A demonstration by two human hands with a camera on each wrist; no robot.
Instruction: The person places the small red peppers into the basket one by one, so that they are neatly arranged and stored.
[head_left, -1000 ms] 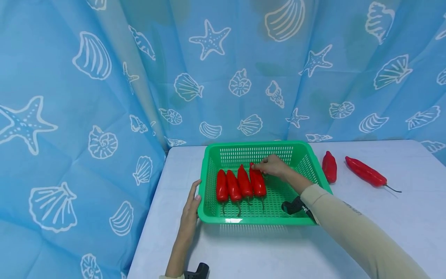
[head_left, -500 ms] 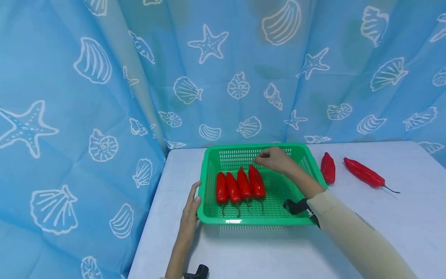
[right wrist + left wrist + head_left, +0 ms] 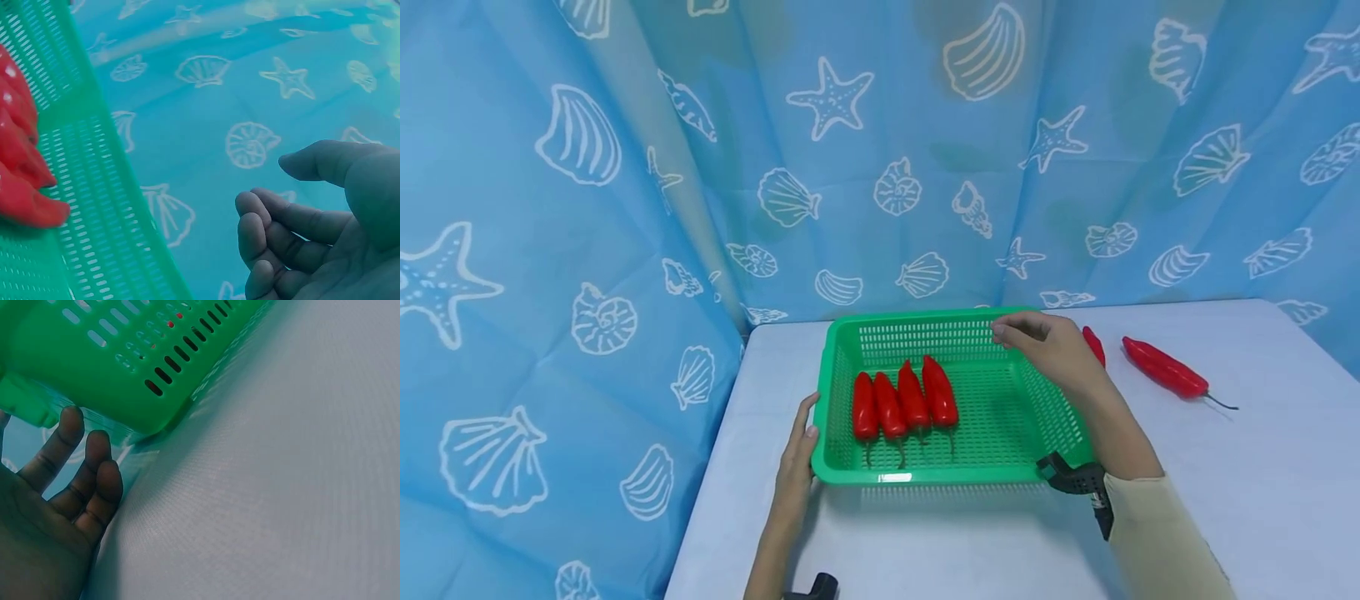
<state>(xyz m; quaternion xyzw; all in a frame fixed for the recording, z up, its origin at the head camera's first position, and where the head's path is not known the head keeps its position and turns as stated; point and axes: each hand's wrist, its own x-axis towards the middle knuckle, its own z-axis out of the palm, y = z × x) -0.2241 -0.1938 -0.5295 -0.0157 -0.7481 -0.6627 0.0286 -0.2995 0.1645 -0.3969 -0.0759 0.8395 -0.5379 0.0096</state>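
Several red chili peppers [image 3: 939, 393] lie side by side in the left half of a green plastic basket [image 3: 932, 477], stems toward the near rim. My left hand [image 3: 794, 467] rests at the basket's left rim; in the left wrist view its fingers [image 3: 72, 425] are relaxed beside the basket wall. My right hand [image 3: 1056, 350] hovers over the basket's back right corner. Its thumb and fingers are loosely bent with a gap between them and hold nothing, as the right wrist view also shows.
Right of the basket lie two more red chili peppers on the white tabletop [image 3: 1262, 467]: a near one [image 3: 1093, 345] partly hidden by my right hand, and a farther one [image 3: 1165, 368] with a long stem. A blue shell-patterned curtain [image 3: 880, 233] hangs behind and to the left.
My right hand has let go of the rightmost chili pepper in the basket, lifted, and moved right toward the basket's right side. My left hand has stayed at the left rim.
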